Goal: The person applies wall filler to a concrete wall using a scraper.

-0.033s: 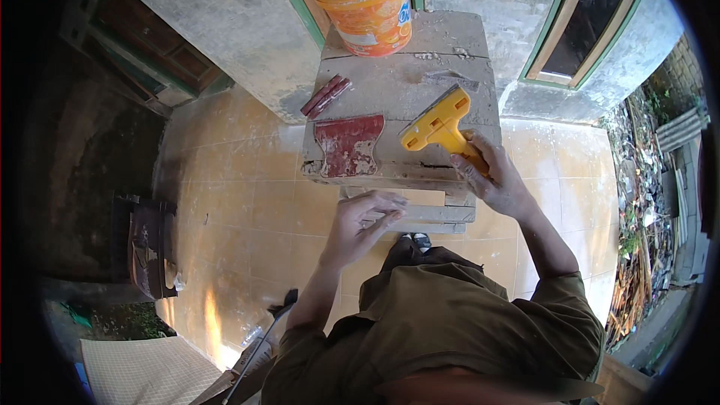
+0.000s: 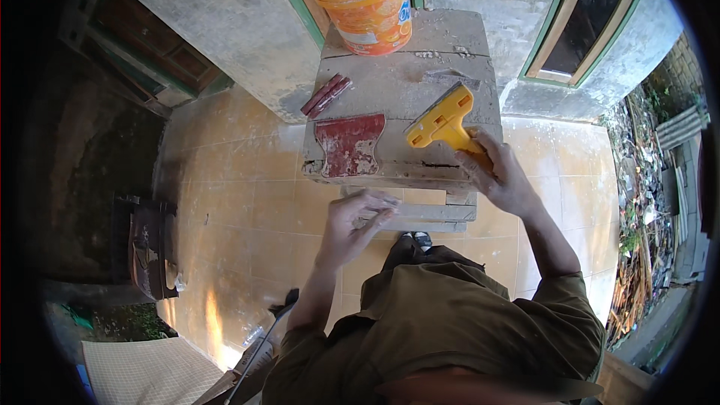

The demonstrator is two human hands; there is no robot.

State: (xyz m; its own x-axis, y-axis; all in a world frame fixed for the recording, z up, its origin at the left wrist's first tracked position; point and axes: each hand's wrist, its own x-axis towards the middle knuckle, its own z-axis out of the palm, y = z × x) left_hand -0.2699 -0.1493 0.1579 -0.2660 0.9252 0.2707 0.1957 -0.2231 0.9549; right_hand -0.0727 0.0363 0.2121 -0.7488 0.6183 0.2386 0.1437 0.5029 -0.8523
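My right hand (image 2: 504, 176) is closed round the handle of a yellow scraper (image 2: 444, 121) with a wide blade, holding it over the right part of a worn wooden table (image 2: 405, 97). In front of the table's near edge is my left hand (image 2: 352, 225), its fingers half bent and the thumb a little apart, with nothing visible in it. On the tabletop lies a red, plaster-smeared flat spreader (image 2: 349, 146). Beyond it, at the left edge, rests a dark red ridged piece (image 2: 327, 97). A thin greyish strip (image 2: 451, 79) lies behind the scraper.
An orange bucket (image 2: 367, 19), smeared inside and holding a pale rounded handle, stands at the table's far end. Wooden slats (image 2: 431, 214) sit low before the table. Tiled floor (image 2: 247, 195) surrounds it, with a grey wall (image 2: 217, 22) behind and debris (image 2: 637, 255) at the right.
My right hand and the yellow scraper have shifted slightly to the right. My left hand has drifted a little leftward. The things on the table stay put.
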